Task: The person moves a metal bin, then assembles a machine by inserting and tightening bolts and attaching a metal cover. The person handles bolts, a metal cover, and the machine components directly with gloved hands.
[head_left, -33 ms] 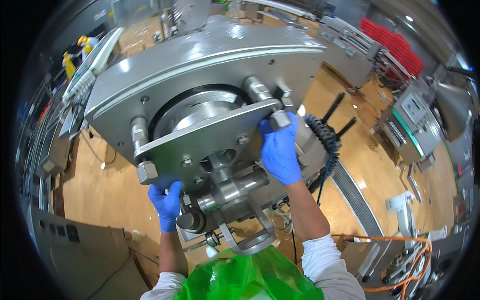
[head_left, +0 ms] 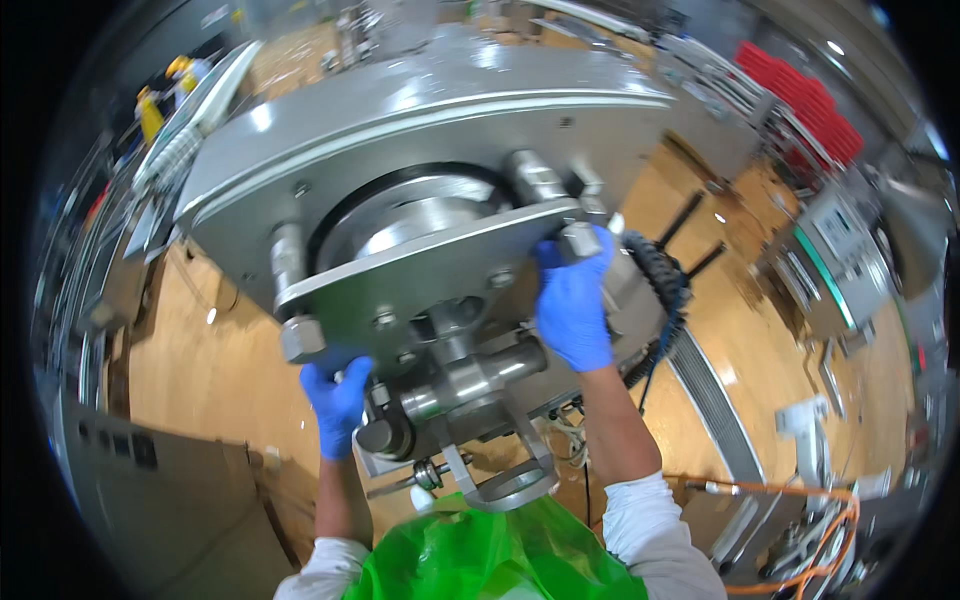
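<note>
In front of me is a steel machine housing (head_left: pixel 440 125) with a round, black-rimmed opening (head_left: pixel 425 205). A thick metal plate (head_left: pixel 375 290) stands across that opening on two posts, with a hex nut (head_left: pixel 303 338) at its left end and another hex nut (head_left: pixel 580 241) at its right. My left hand (head_left: pixel 337 405) is closed on the plate's lower edge, just below the left nut. Around the plate's right end, under the other nut, my right hand (head_left: pixel 575 310) is wrapped; some fingers are hidden behind it. Below hangs a metal fitting with a fork-shaped handle (head_left: pixel 515 485).
Black ribbed hose (head_left: pixel 655 270) and two dark rods (head_left: pixel 680 220) stick out at the right of the machine. A floor drain (head_left: pixel 715 400) runs beyond them. Orange cable (head_left: pixel 845 520) lies at lower right; a grey cabinet (head_left: pixel 160 510) stands at lower left. Red crates (head_left: pixel 800 95) are stacked far right.
The view has shifted slightly, so the machine and plate sit a little further right. Both hands keep their hold on the plate.
</note>
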